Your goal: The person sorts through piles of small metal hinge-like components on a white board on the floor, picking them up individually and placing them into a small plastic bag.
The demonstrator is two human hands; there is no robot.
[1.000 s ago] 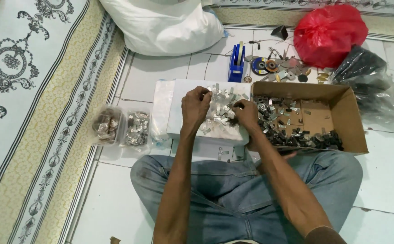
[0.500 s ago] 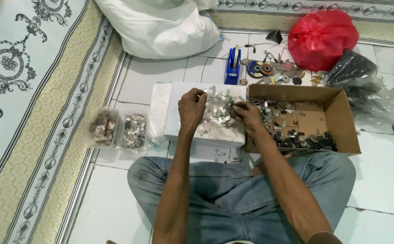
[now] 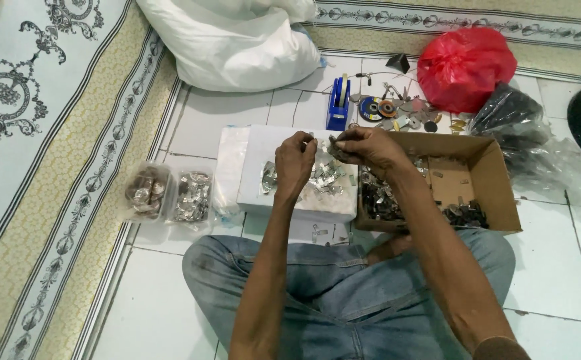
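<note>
White floor tiles (image 3: 557,267) meet a patterned carpet (image 3: 50,167) where you sit cross-legged in blue jeans (image 3: 344,300), hands raised over a white box (image 3: 254,173) strewn with small silver metal pieces (image 3: 324,177). Your left hand (image 3: 295,163) hovers above the box top, fingers curled inward with the tips pinched close; whether they have hold of a piece, the view is too small to tell. Your right hand (image 3: 364,148) sits just beside it, fingers bunched around a small dark metal part (image 3: 336,143) at the tips. Right of the white box, touching it, an open cardboard box (image 3: 497,180) holds heaps of dark and silver metal parts along its left side and near corner. On the tiles to your left lie two clear plastic bags (image 3: 170,195) packed with parts, one brownish, one silvery. Beyond the boxes stand a blue tape dispenser (image 3: 338,107), scattered discs and small hardware (image 3: 397,113), a red plastic bag (image 3: 465,67), a dark plastic bag (image 3: 510,120) and a large white sack (image 3: 237,47).
</note>
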